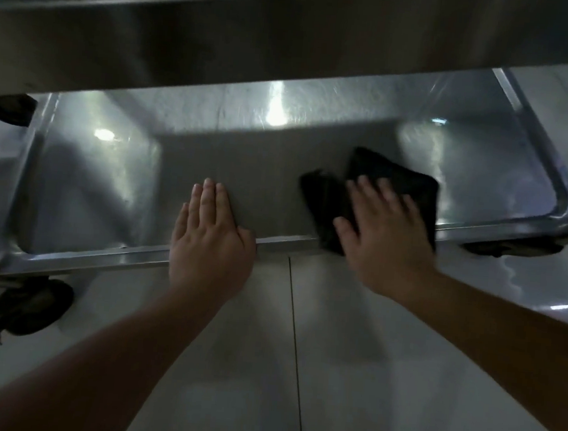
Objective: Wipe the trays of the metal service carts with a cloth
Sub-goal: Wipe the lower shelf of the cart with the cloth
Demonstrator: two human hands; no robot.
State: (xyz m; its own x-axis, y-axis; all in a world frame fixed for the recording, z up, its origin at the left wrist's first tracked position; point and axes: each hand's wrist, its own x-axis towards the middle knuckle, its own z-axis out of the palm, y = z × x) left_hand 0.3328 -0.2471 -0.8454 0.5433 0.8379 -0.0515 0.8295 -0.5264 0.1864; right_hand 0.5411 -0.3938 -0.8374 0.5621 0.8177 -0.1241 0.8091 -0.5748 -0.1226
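The lower tray (115, 181) of the cart fills the middle of the view, beneath an upper tray (221, 40) at 12 o'clock; casters (27, 310) are seen at 8 and 3 o'clock on the tiled floor (332, 355). A risk is judged: the cart could be rolled away if it is pushed hard, and the tray's corners could be missed. The black cloth (394, 176), at 2 o'clock, is pressed flat onto the tray by the spread right hand (383, 230). The left hand (210, 230), fingers straight and together, is rested on the front rim.
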